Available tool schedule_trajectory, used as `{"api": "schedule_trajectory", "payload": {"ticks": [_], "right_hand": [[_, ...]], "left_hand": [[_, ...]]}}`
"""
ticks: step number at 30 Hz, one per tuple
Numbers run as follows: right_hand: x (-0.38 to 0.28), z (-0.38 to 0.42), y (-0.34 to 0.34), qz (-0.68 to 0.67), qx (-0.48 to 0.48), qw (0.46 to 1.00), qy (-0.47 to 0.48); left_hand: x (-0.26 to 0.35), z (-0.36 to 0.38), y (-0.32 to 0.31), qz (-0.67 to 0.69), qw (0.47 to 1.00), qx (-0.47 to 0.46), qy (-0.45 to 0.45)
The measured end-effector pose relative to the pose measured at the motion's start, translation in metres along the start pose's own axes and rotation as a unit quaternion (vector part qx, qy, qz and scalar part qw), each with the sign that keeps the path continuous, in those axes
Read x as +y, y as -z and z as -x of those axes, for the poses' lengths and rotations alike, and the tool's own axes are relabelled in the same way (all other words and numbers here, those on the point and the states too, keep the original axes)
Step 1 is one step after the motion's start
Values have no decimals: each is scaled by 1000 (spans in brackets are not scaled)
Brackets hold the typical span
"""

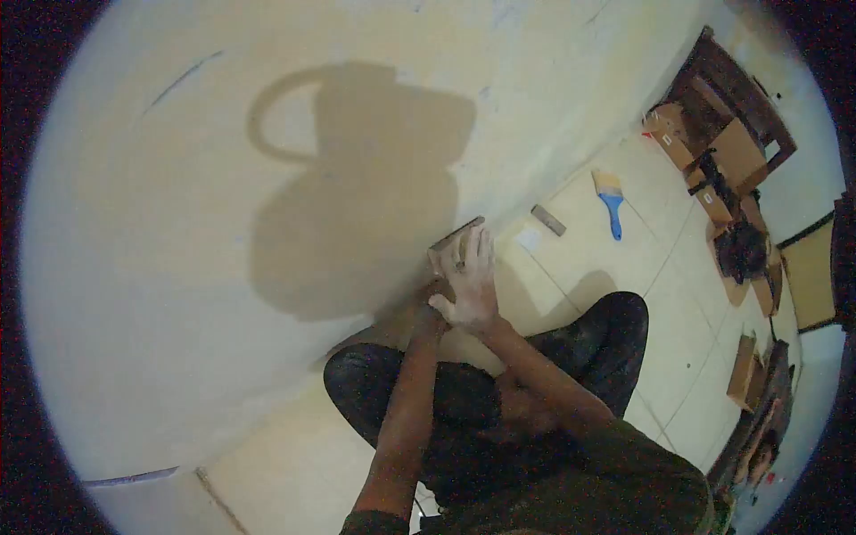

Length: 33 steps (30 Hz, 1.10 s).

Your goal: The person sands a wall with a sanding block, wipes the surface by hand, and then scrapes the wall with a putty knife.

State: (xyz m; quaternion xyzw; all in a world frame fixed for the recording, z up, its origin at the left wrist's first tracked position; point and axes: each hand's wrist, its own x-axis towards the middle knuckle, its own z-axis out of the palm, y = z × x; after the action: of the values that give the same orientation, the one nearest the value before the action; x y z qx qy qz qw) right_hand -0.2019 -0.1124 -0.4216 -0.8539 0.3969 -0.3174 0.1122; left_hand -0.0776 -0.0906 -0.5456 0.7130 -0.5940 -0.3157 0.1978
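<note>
A thin, flat dark-edged block (pixel 457 234), which looks like a sanding block, is against the lower part of the wall. My left hand (pixel 433 292) is closed at the block's near end, its fingers largely covered by my other hand. Dusty and pale, my right hand (pixel 473 278) lies across the block and the left fingers, its own fingers stretched out flat. Exactly how the block sits under both palms is hidden.
The pale wall (pixel 160 250) carries a large shadow. On the tiled floor (pixel 660 357) lie a small grey-brown block (pixel 548 220) and a wide paintbrush (pixel 611 203) with a blue handle. Cardboard boxes (pixel 738 156) stand farther right. My bent legs (pixel 597 334) flank my arms.
</note>
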Motion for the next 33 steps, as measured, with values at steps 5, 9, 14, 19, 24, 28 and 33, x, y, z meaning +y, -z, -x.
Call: {"api": "schedule_trajectory", "payload": {"ticks": [5,9,14,19,24,28,33], "right_hand": [[-3,9,-17,-49,49,995,-75],[-9,5,-13,-184,129,961,-158],[23,36,-13,-225,111,952,-174],[89,79,-8,174,92,980,6],[111,88,9,-139,187,937,-261],[100,69,20,-244,188,885,-349],[103,94,-1,-214,224,906,-288]], "left_hand": [[-4,0,-1,1,1000,6,-4],[-2,-1,-1,-5,1000,1,-11],[1,-5,1,-15,1000,-10,-24],[-76,-51,-63,-76,996,38,-40],[2,-48,30,-92,993,-56,-55],[21,-36,32,-113,982,57,-144],[44,-1,41,-214,924,135,-287]]}}
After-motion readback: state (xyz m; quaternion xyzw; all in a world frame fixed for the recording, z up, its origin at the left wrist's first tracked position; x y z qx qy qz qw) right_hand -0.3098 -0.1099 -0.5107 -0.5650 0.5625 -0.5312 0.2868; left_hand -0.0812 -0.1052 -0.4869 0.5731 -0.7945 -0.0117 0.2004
